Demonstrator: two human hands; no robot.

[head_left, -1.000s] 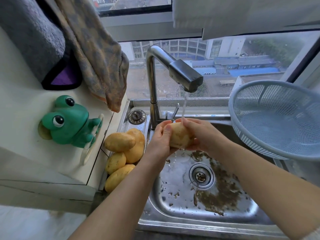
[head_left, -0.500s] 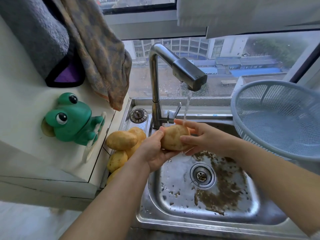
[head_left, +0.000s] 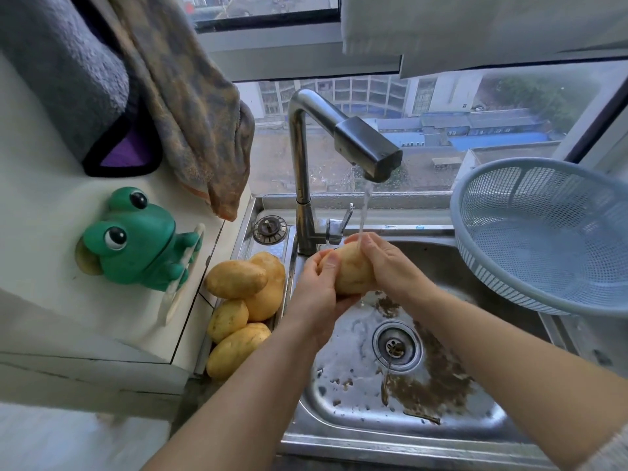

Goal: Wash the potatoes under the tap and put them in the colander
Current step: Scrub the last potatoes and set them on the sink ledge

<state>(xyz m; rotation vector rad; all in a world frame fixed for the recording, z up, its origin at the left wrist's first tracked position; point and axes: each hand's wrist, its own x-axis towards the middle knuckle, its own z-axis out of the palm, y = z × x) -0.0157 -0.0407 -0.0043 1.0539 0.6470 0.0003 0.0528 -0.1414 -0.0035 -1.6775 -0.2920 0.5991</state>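
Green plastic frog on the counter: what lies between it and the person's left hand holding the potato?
Head view: four yellow-brown potatoes piled on the steel sink ledge, between the green frog and the left hand.

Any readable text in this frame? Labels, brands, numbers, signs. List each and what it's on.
No text is legible in this view.
Sink's back ledge: small blue marks, too blurred to read.
Buildings outside the window: any signs are too small to read.
Green frog, tap, colander: no lettering visible.
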